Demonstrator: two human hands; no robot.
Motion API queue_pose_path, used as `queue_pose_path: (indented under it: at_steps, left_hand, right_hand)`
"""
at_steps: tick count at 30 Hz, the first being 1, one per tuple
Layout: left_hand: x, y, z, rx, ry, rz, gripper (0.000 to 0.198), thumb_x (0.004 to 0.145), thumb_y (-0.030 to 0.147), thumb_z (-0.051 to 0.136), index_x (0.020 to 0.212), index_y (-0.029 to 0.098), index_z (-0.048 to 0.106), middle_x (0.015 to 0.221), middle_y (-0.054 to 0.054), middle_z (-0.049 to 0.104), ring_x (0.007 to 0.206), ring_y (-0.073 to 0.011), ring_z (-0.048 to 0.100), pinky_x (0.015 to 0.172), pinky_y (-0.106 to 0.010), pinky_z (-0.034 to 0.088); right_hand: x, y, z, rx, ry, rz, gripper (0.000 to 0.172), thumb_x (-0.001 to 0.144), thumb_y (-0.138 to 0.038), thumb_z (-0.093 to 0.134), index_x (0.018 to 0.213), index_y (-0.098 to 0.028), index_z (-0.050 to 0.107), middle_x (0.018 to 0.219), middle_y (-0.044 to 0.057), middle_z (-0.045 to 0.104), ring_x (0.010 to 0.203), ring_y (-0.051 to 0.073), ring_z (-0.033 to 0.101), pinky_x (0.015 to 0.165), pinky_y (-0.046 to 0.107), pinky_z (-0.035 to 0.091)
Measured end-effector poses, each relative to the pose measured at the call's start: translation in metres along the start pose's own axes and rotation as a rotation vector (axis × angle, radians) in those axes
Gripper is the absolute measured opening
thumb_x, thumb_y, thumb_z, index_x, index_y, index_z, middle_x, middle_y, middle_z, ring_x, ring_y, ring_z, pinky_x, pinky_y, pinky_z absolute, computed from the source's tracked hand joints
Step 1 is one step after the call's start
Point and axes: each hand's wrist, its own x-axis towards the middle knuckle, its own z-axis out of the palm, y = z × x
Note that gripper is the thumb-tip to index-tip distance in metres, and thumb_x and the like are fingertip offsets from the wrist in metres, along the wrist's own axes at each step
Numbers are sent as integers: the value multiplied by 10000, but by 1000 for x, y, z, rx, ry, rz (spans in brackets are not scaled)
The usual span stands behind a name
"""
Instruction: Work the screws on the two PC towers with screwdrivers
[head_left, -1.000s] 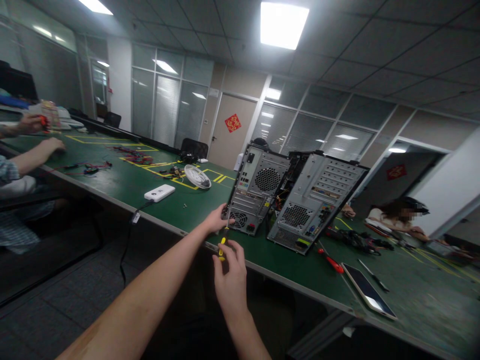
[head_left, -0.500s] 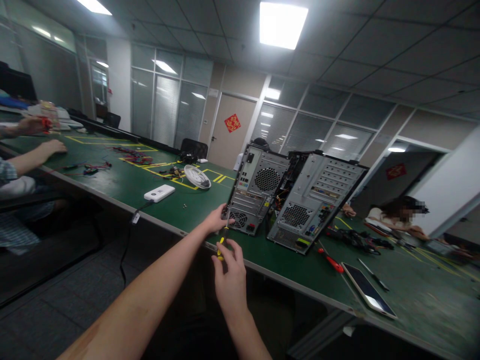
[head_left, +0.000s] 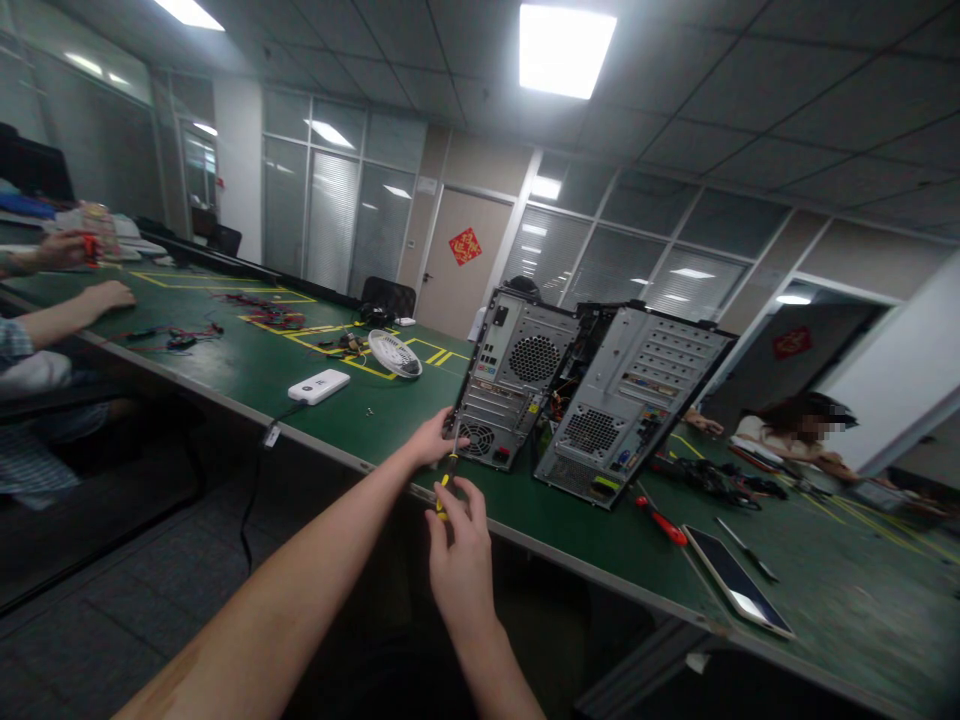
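Note:
Two computer cases stand side by side on the green table, their back panels facing me. My left hand (head_left: 429, 441) is at the lower left edge of the left computer case (head_left: 501, 400), its thumb across the back panel by the fan grille; the other fingers are partly hidden round the side. My right hand (head_left: 463, 540) pinches the yellow and black handle of a screwdriver (head_left: 445, 488). The metal shaft points up past my left thumb to the case edge; what its tip touches is too small to make out. The right computer case (head_left: 611, 410) stands apart from both hands.
A white power bank (head_left: 319, 386) with a cable lies left, a round white disc-shaped part (head_left: 395, 354) behind it. Right are a red-handled tool (head_left: 664, 522), a phone-like tablet (head_left: 739, 582), a thin rod (head_left: 748, 550) and black cables (head_left: 720, 482). Other people sit left and right.
The screwdriver handle and my right fingers have shifted very slightly. My left hand and both cases stay where they were.

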Motion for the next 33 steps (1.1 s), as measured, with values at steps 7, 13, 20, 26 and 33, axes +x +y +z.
queue_pose_path:
  at_steps: [7, 13, 20, 26, 33]
  left_hand:
    - [2, -4, 1, -34, 6, -4, 880, 704, 360, 895, 1477, 189, 511, 1398, -171, 677, 1282, -317, 660, 1121, -467, 501]
    - [3, -6, 1, -13, 9, -12, 896, 704, 375, 896, 1485, 179, 504, 1405, -181, 669, 1296, -328, 649, 1127, -476, 494]
    - [2, -5, 3, -69, 12, -10, 887, 696, 343, 901, 1477, 181, 512, 1393, -183, 676, 1238, -314, 685, 1102, -471, 517]
    - [2, -5, 3, -91, 8, -15, 886, 700, 338, 902, 1481, 188, 511, 1407, -174, 668, 1265, -306, 671, 1100, -458, 523]
    - [1, -4, 1, -79, -14, -19, 883, 733, 344, 880, 1504, 176, 482, 1439, -185, 645, 1273, -299, 668, 1116, -445, 511]
  right_hand:
    - [1, -1, 0, 28, 45, 11, 309, 983, -217, 597, 1253, -233, 747, 1365, 135, 615, 1132, 250, 697, 982, 389, 589]
    - [1, -1, 0, 27, 22, 16, 315, 981, -203, 583, 1248, -220, 749, 1372, 140, 606, 1141, 246, 689, 975, 378, 592]
    - [1, 0, 1, 27, 46, -9, 316, 962, -200, 609, 1233, -237, 766, 1342, 132, 634, 1087, 241, 707, 980, 393, 591]
    - [1, 1, 0, 37, 38, 4, 319, 965, -205, 611, 1243, -240, 765, 1358, 128, 627, 1110, 241, 699, 968, 379, 596]
    - [0, 2, 1, 41, 34, 9, 314, 968, -192, 610, 1241, -232, 759, 1365, 128, 621, 1126, 242, 699, 983, 377, 590]
